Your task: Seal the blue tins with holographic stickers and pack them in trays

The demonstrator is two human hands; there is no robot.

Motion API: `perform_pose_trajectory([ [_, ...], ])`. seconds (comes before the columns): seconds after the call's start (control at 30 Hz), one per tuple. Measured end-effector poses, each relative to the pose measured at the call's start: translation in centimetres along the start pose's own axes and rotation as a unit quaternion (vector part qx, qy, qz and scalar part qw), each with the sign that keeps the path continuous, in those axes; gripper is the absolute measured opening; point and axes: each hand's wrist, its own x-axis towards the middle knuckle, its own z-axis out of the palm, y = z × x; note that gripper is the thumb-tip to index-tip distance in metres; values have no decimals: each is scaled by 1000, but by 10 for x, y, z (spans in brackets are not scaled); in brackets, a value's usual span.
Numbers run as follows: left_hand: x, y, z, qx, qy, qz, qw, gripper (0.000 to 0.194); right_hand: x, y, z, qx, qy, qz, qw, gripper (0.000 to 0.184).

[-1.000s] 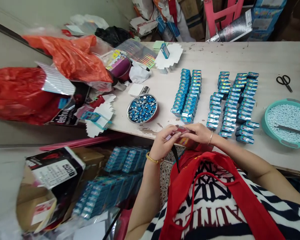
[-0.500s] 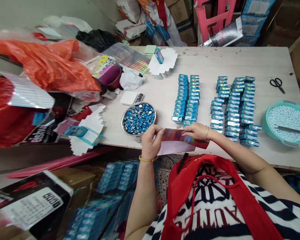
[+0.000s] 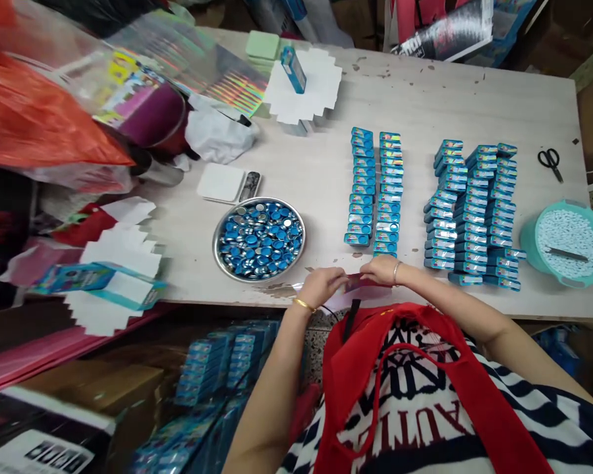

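Dark red sheet sits between your grips, long axis running left to right: your left hand pinches one end, your right hand closed on the other, blue boxes lined up just beyond.

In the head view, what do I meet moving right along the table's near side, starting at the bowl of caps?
Bowl → left hand → right hand → rightmost group of boxes → basin.
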Motion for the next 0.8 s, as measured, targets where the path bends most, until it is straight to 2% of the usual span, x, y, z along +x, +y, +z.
perform_pose_trajectory([
  [0.07, 5, -26, -6, -30, -33, -18, 999, 32, 4, 8, 2, 18, -5, 16, 1000, 34],
  [0.13, 14, -43, -7, -37, -31, -29, 998, 30, 10, 17, 4, 31, -3, 38, 999, 35],
  [0.2, 28, -47, -3, -47, -6, -17, 999, 32, 20, 24, 7, 51, 16, 50, 997, 34],
  [0.3, 53, -37, 8, -103, 15, 25, 994, 37, 41, 34, 15, 138, 95, 54, 984, 28],
  [0.37, 66, -32, 12, -144, 10, 24, 989, 36, 53, 41, 23, 244, 147, 55, 957, 24],
  [0.47, 76, -37, 7, -187, 14, 19, 982, 38, 69, 51, 36, 410, 194, 45, 890, 23],
  [0.53, 80, -42, 0, -194, 20, 17, 981, 35, 78, 55, 44, 481, 227, 47, 846, 28],
  [0.6, 86, -46, -6, -164, 28, -2, 986, 32, 87, 57, 49, 515, 255, 63, 816, 34],
  [0.7, 99, -44, -7, -76, 45, -9, 996, 27, 97, 59, 52, 524, 272, 66, 805, 38],
  [0.8, 112, -34, -3, 0, 88, 35, 996, 28, 101, 60, 49, 516, 270, 62, 810, 35],
])
